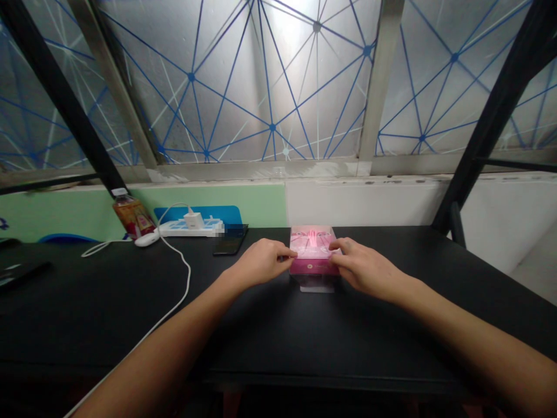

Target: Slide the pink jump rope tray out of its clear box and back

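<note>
A small pink box [312,266] with a clear top sits on the black table, pink contents showing through it. A transparent flap sticks out from its near side, over the tabletop. At the box's left edge, my left hand [266,261] has its fingertips pressed together; whether they pinch the box's edge or film is too small to tell. My right hand [363,268] touches the right side of the box with its fingers apart, the index finger over the top and the thumb lower down.
A dark phone [230,240] lies left of the box. Behind it are a white power strip [191,226] with a plugged-in charger and a bottle [133,216]. A white cable [188,278] runs towards the near left. Black metal posts [487,122] flank the table.
</note>
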Motion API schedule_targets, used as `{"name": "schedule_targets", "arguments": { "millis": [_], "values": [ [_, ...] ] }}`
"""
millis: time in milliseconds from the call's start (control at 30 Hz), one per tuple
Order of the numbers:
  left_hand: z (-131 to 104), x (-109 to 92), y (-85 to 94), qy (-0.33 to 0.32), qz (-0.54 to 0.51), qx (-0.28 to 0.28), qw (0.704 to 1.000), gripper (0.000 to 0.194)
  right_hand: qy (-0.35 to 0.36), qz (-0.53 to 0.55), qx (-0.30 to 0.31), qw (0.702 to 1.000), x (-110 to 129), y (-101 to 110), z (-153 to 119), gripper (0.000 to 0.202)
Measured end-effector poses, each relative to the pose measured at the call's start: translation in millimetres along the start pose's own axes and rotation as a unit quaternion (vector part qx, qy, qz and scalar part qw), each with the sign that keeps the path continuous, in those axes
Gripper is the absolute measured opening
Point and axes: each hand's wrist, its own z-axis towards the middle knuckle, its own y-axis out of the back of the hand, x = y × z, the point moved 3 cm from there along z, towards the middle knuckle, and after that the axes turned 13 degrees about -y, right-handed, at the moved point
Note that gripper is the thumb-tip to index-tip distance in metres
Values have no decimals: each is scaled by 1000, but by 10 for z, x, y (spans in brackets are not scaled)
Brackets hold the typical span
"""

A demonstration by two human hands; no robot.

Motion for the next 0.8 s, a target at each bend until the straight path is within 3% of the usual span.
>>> {"name": "schedule_targets", "arguments": {
  "millis": [167, 367, 800],
  "values": [
    [23, 3, -2, 1, -7, 3, 1000, 24, 2, -11, 19, 1000, 60, -1, -22, 14],
    [37, -22, 20, 0, -14, -4, 1000, 24, -3, -64, 30, 997, 146, 10, -41, 37],
    [8, -108, 94, -6, -29, -7, 1000, 25, -12, -46, -13, 999, 126, -16, 29, 19]
  ]
}}
